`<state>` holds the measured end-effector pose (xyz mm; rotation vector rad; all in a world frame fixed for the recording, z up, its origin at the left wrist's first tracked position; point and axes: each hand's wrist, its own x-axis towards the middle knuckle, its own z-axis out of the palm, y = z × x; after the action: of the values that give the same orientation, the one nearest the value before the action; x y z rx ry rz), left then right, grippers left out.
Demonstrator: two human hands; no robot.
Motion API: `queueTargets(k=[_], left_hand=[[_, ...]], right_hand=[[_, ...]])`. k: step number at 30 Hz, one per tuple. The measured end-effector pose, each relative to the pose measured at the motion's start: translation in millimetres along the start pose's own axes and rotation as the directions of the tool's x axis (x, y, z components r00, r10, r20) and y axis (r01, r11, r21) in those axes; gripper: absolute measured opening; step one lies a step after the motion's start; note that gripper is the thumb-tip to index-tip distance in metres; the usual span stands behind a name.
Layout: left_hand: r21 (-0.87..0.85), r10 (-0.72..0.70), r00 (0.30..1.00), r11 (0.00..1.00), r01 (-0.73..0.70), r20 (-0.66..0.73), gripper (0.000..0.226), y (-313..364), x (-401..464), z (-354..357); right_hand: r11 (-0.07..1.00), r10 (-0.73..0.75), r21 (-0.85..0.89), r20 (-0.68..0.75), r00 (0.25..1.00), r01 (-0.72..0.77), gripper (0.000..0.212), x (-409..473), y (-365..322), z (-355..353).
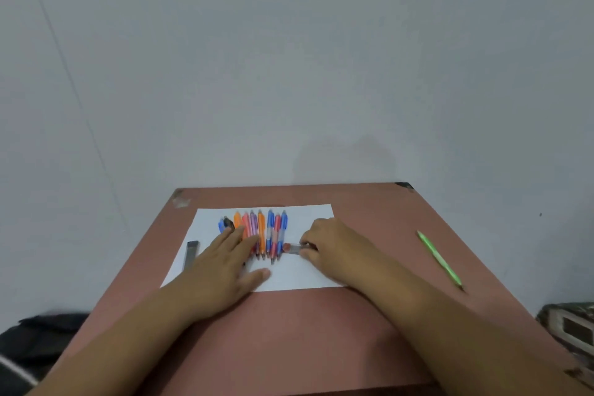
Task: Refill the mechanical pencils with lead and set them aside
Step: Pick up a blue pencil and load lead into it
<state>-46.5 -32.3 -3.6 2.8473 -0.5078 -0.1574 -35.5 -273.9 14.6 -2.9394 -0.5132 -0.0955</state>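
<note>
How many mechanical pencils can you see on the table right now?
10, possibly more. Nine coloured plastic mechanical pencils lie side by side on the white paper sheet, partly under the left hand, which may hide others. One green mechanical pencil lies apart on the right.

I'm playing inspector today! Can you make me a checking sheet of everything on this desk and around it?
Surface: reddish-brown table with a white paper sheet on it.
Job's things: row of coloured mechanical pencils side by side on the sheet; small clear lead case with a red end beside them; green pencil alone on the table, to the right, off the sheet.
Clutter: grey flat case at the sheet's left edge.
Hands: left hand open, fingers over the pencil row; right hand pinches the lead case.
Cables: nothing seen.
Surroundings: plain grey wall; dark bag at lower left; patterned object at lower right, too cut off to name.
</note>
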Motion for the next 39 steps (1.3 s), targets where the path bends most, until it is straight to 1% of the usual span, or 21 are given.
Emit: queueTargets(k=[3, 6, 8, 10, 13, 16, 21, 24, 25, 28, 30, 32, 34, 37, 38, 39], left_hand=[[0.000, 0.003, 0.999, 1.000, -0.003, 0.046, 0.081, -3, -2, 0], [0.023, 0.011, 0.999, 1.000, -0.013, 0.052, 0.082, -1, -6, -3], [0.035, 0.016, 0.998, 0.999, -0.018, 0.058, 0.081, 2, -8, -7], [0.045, 0.020, 0.998, 0.999, -0.022, 0.051, 0.082, 3, -6, -10], [0.088, 0.032, 0.999, 0.996, -0.033, 0.020, 0.083, 3, 2, -15], [0.129, 0.033, 0.999, 0.991, -0.029, -0.030, 0.082, 3, 11, -19], [0.081, 0.031, 0.998, 0.996, -0.027, -0.057, 0.080, 7, 20, -21], [0.077, 0.034, 0.996, 0.997, -0.028, -0.079, 0.079, 9, 21, -20], [0.069, 0.032, 0.996, 0.997, -0.026, -0.088, 0.079, 10, 22, -20], [0.027, 0.024, 0.993, 0.999, -0.021, -0.119, 0.074, 10, 24, -21], [-0.015, 0.018, 0.990, 1.000, -0.020, -0.138, 0.071, 10, 25, -22], [-0.057, 0.006, 0.989, 0.998, -0.015, -0.148, 0.068, 10, 26, -23], [-0.088, 0.000, 0.986, 0.996, -0.015, -0.165, 0.064, 12, 27, -24], [-0.160, 0.000, 0.979, 0.987, -0.034, -0.204, 0.058, 16, 28, -24], [-0.187, 0.000, 0.976, 0.981, -0.042, -0.219, 0.057, 18, 28, -24], [-0.217, 0.004, 0.970, 0.974, -0.058, -0.244, 0.054, 21, 28, -25]], right_hand=[[1.000, 0.009, 0.017, -0.021, 1.000, -0.009, 0.025, -4, 8, 1], [0.997, 0.077, 0.014, 0.004, 0.997, -0.077, 0.024, -8, 22, -6], [0.992, 0.125, 0.020, -0.001, 0.992, -0.125, 0.029, -6, 31, -11], [0.989, 0.140, 0.053, -0.010, 0.990, -0.139, 0.035, 0, 35, -15], [0.996, 0.074, 0.052, -0.037, 0.997, -0.072, 0.033, 16, 29, -19], [1.000, 0.005, 0.019, -0.025, 1.000, -0.004, 0.035, 39, 16, -17], [0.997, 0.055, 0.057, 0.040, 0.998, -0.058, 0.037, 70, 3, -9], [0.997, 0.019, 0.076, 0.100, 0.995, -0.026, 0.040, 80, 4, -6], [0.996, -0.005, 0.084, 0.088, 0.996, -0.003, 0.036, 83, 6, -6], [0.992, -0.062, 0.112, 0.052, 0.997, 0.056, 0.018, 89, 15, -4], [0.992, -0.094, 0.090, 0.074, 0.993, 0.087, 0.010, 93, 22, -5], [0.992, -0.128, 0.034, 0.114, 0.985, 0.125, 0.007, 97, 28, -9], [0.989, -0.137, -0.028, 0.159, 0.978, 0.143, 0.009, 100, 35, -10], [0.988, -0.148, -0.011, 0.174, 0.974, 0.152, 0.027, 102, 48, -13], [0.989, -0.150, 0.005, 0.162, 0.975, 0.151, 0.025, 101, 50, -16], [0.988, -0.155, 0.020, 0.144, 0.977, 0.154, 0.019, 99, 51, -22]])
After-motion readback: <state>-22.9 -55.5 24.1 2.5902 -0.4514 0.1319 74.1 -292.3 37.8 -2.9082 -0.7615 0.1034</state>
